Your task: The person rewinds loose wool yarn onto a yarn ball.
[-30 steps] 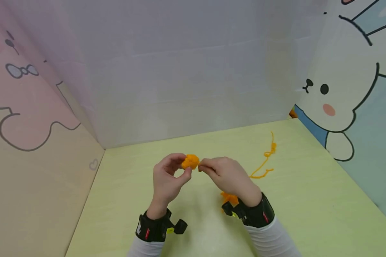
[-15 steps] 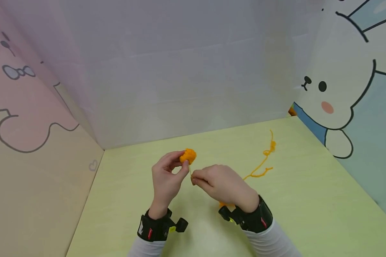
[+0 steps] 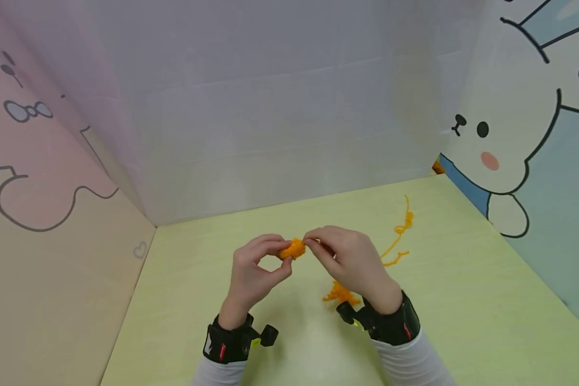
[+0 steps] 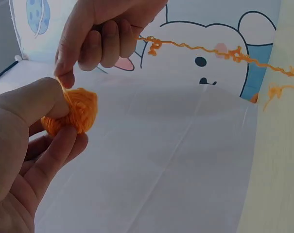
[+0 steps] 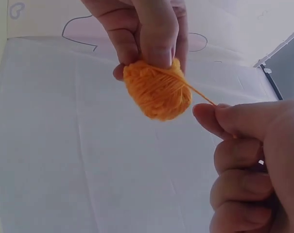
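A small ball of orange yarn (image 3: pixel 295 249) is held above the table by my left hand (image 3: pixel 257 271), pinched between thumb and fingers. Strands wrap round it in several layers, as the right wrist view shows on the ball (image 5: pixel 159 92). From the ball a short taut strand (image 5: pixel 201 94) runs to my right hand (image 3: pixel 354 262), whose thumb and forefinger pinch it. Past the right hand, a loose kinked length of yarn (image 4: pixel 195 47) trails off in the left wrist view.
On the pale yellow-green table (image 3: pixel 463 300), a loose tangle of orange yarn (image 3: pixel 340 292) lies below the right wrist. More knotted yarn (image 3: pixel 401 229) stretches toward the back right. White and cartoon-printed panels (image 3: pixel 289 118) enclose the table at the back and sides.
My right hand dipped below the ball with the strand, then came back up to its right side. The left hand tilted the ball and shifted slightly right.
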`<state>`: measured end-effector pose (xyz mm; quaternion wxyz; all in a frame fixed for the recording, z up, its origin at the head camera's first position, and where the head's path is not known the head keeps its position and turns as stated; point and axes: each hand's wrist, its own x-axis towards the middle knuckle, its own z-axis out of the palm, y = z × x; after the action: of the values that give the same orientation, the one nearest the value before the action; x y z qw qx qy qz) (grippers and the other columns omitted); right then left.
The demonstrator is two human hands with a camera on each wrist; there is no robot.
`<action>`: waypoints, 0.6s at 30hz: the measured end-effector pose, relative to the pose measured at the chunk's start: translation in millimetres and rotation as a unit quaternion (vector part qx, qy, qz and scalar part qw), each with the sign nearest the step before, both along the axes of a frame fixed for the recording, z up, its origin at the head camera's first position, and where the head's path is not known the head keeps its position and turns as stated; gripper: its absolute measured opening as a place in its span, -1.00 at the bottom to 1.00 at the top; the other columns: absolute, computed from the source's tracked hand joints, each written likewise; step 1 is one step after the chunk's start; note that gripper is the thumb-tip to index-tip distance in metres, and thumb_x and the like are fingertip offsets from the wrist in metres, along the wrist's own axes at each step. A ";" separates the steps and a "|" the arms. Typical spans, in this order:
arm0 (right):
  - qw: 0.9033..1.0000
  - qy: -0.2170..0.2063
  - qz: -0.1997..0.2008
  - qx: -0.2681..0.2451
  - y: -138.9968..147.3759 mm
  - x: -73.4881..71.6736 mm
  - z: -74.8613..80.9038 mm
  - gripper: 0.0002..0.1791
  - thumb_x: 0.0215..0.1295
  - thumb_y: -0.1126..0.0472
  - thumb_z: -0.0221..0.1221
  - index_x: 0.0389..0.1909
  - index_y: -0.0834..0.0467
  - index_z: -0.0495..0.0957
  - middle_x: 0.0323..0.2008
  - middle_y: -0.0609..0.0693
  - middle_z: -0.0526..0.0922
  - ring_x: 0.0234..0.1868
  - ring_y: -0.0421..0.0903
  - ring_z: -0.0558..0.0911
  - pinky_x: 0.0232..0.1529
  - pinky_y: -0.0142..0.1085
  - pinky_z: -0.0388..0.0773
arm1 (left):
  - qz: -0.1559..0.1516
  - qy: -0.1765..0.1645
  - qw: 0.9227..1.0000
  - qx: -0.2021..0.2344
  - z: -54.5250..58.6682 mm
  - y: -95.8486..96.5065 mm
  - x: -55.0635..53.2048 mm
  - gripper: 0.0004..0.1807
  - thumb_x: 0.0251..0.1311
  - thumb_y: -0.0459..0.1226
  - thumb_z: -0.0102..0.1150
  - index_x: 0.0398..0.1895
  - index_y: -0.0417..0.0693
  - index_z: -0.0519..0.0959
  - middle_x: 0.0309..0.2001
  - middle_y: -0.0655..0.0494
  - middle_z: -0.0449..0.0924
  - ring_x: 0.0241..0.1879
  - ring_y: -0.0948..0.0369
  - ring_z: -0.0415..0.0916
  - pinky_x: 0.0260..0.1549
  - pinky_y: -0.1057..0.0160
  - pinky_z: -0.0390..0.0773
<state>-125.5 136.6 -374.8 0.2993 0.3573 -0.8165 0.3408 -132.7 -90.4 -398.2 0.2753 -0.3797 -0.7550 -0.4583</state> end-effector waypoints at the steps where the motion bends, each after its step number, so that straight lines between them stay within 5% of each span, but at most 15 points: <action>1: 1.000 0.000 -0.004 -0.001 0.6 -0.9 -0.2 -0.87 0.36 0.13 0.22 -0.17 0.05 0.68 -0.35 -0.17 0.67 -0.55 -0.30 0.39 -0.59 -0.37 0.48 | -0.010 0.002 1.000 -0.006 0.1 0.0 0.1 -0.66 -0.09 -0.49 0.42 -0.16 -0.15 0.71 -0.19 0.02 0.67 -0.34 0.26 0.61 -0.36 0.26 0.73; 18: 0.999 -0.042 -0.010 0.029 -3.7 -1.2 -0.9 -0.87 0.36 0.08 0.23 -0.18 -0.01 0.69 -0.40 -0.24 0.64 -0.52 -0.30 0.41 -0.54 -0.37 0.50 | -0.099 0.012 0.995 -0.020 3.3 -2.2 1.7 -0.62 -0.18 -0.54 0.41 -0.18 -0.17 0.70 -0.20 -0.02 0.66 -0.34 0.26 0.60 -0.40 0.29 0.72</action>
<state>-126.8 132.9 -375.7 0.2576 0.3434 -0.8413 0.3286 -131.1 -92.6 -394.9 0.2299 -0.4640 -0.7192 -0.4632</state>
